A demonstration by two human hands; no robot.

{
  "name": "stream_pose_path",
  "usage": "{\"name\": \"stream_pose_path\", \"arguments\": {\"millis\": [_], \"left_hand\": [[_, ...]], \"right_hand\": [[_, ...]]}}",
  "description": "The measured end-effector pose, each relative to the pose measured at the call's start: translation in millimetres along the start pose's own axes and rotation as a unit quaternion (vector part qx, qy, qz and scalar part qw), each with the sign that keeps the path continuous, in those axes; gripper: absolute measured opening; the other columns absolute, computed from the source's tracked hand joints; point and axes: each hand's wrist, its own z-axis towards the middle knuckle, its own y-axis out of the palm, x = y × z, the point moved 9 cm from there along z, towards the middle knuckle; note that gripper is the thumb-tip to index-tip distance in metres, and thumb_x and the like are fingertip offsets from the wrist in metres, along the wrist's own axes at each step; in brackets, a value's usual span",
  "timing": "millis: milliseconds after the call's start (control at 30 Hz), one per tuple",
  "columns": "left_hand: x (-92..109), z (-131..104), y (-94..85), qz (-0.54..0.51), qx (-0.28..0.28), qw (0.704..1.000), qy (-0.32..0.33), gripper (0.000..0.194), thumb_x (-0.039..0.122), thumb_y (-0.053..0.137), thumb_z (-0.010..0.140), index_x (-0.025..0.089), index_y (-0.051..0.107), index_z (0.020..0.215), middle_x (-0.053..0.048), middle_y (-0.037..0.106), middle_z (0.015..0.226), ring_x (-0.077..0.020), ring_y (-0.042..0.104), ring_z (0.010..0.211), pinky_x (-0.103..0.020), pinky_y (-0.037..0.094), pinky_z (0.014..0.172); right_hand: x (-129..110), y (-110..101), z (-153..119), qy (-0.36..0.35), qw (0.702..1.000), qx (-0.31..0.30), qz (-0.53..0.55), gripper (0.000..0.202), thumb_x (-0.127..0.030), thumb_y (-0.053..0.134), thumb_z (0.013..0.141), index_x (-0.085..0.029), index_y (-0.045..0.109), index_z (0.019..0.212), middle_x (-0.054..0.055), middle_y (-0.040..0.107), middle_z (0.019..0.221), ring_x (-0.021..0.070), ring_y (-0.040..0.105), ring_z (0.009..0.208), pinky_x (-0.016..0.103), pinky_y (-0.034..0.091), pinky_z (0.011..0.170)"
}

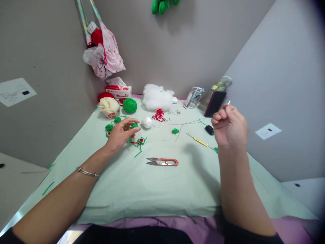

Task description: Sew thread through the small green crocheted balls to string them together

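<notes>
My left hand (124, 132) is curled with thumb and fingers around a small green crocheted ball (134, 125), above the left part of the table. Raised at the right, my right hand (230, 125) is closed, and a thin pale tip (229, 102) sticks up out of its fingers; the rest is hidden. Below the left hand lie green and red crocheted scraps (141, 140). A white yarn ball (147, 122) rests just right of its fingertips. Thread snips (162, 162) with orange handles lie nearer me. Left of my right hand is a yellow-handled crochet hook (200, 141).
Along the back stand a green yarn ball (129, 105), white stuffing (157, 97), a tissue box (118, 91), a clear cup (195, 97) and a phone (215, 103) leaning on a bottle. Red yarn (158, 115) and thin dark wires (181, 125) lie mid-table. A dotted bag (113, 51) hangs left.
</notes>
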Motion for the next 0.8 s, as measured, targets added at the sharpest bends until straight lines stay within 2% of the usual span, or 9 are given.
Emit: {"name": "stream_pose_path", "arguments": {"millis": [100,200,300,367,500,567,633,733,800], "left_hand": [[-3.8,-0.6,9.6,-0.037,-0.059,0.997,-0.033,0.043,0.042,0.084,0.073,0.022,0.069,0.109,0.0,0.064,0.081,-0.016,0.065,0.069,-0.03,0.052,0.066],[-3.4,-4.5,18.1,-0.081,-0.101,0.991,-0.044,0.049,0.037,0.084,0.075,0.025,0.068,0.12,-0.002,0.069,0.09,-0.021,0.071,0.087,-0.033,0.056,0.077],[-0.5,-9.0,21.9,-0.104,-0.109,0.987,-0.047,0.046,0.036,0.082,0.079,0.027,0.068,0.123,-0.003,0.07,0.098,-0.0223,0.074,0.093,-0.035,0.057,0.084],[2.0,-12.2,25.1,-0.127,-0.115,0.984,-0.055,0.043,0.036,0.081,0.08,0.028,0.07,0.121,-0.003,0.07,0.102,-0.0213,0.074,0.091,-0.036,0.057,0.085],[8.8,-19.5,39.0,-0.199,-0.161,0.964,-0.075,0.038,0.037,0.079,0.082,0.025,0.07,0.117,-0.004,0.072,0.102,-0.0194,0.071,0.087,-0.036,0.057,0.087],[12.4,-22.5,45.4,-0.226,-0.183,0.954,-0.076,0.033,0.036,0.077,0.085,0.025,0.07,0.115,-0.004,0.073,0.1,-0.0181,0.07,0.087,-0.035,0.056,0.087],[14.6,-23.9,48.3,-0.243,-0.189,0.949,-0.073,0.028,0.035,0.076,0.086,0.025,0.07,0.111,-0.003,0.073,0.096,-0.0164,0.069,0.083,-0.033,0.056,0.086],[13.9,-23.2,46.7,-0.234,-0.171,0.954,-0.07,0.027,0.034,0.078,0.083,0.024,0.071,0.108,-0.001,0.07,0.095,-0.0146,0.068,0.08,-0.032,0.056,0.085],[12.3,-22.4,44.9,-0.204,-0.157,0.964,-0.065,0.028,0.034,0.079,0.082,0.023,0.07,0.107,-0.001,0.069,0.1,-0.0149,0.068,0.082,-0.033,0.056,0.086]], "right_hand": [[2.4,3.6,-0.1,0.031,0.999,0.007,0.021,0.017,-0.025,0.078,0.079,-0.024,0.061,0.082,-0.006,0.04,0.063,0.0082,0.049,0.057,0.023,0.038,0.05],[0.3,11.0,-3.7,0.047,0.998,-0.002,0.033,0.017,-0.025,0.078,0.078,-0.022,0.062,0.081,-0.007,0.039,0.06,0.006,0.044,0.052,0.019,0.032,0.044],[3.5,30.8,-13.9,0.056,0.997,-0.052,0.001,0.021,-0.032,0.08,0.078,-0.02,0.062,0.082,-0.007,0.043,0.06,0.0043,0.033,0.045,0.019,0.022,0.039],[10.7,49.8,-25.8,0.058,0.992,-0.103,-0.046,0.021,-0.035,0.079,0.08,-0.02,0.064,0.082,-0.006,0.051,0.062,0.0034,0.03,0.044,0.019,0.021,0.039],[39.8,92.6,-62.9,0.109,0.966,-0.216,-0.092,0.021,-0.039,0.075,0.084,-0.019,0.068,0.085,0.002,0.071,0.089,0.0035,0.037,0.047,0.021,0.032,0.041],[58.4,112.5,-85.7,0.173,0.945,-0.27,-0.067,0.024,-0.042,0.073,0.086,-0.019,0.067,0.087,0.006,0.073,0.106,0.0046,0.047,0.051,0.021,0.041,0.045],[73.6,128.4,-106.9,0.241,0.916,-0.318,-0.03,0.027,-0.044,0.072,0.087,-0.019,0.065,0.089,0.007,0.072,0.113,0.0079,0.06,0.06,0.023,0.049,0.052],[84.6,139.3,-123.6,0.301,0.884,-0.357,0.008,0.028,-0.045,0.073,0.087,-0.018,0.062,0.087,0.006,0.073,0.1,0.0133,0.069,0.073,0.025,0.056,0.063],[84.3,138.4,-121.0,0.301,0.887,-0.349,0.027,0.028,-0.043,0.074,0.086,-0.018,0.061,0.084,0.002,0.07,0.083,0.0118,0.066,0.069,0.025,0.055,0.064]]}}
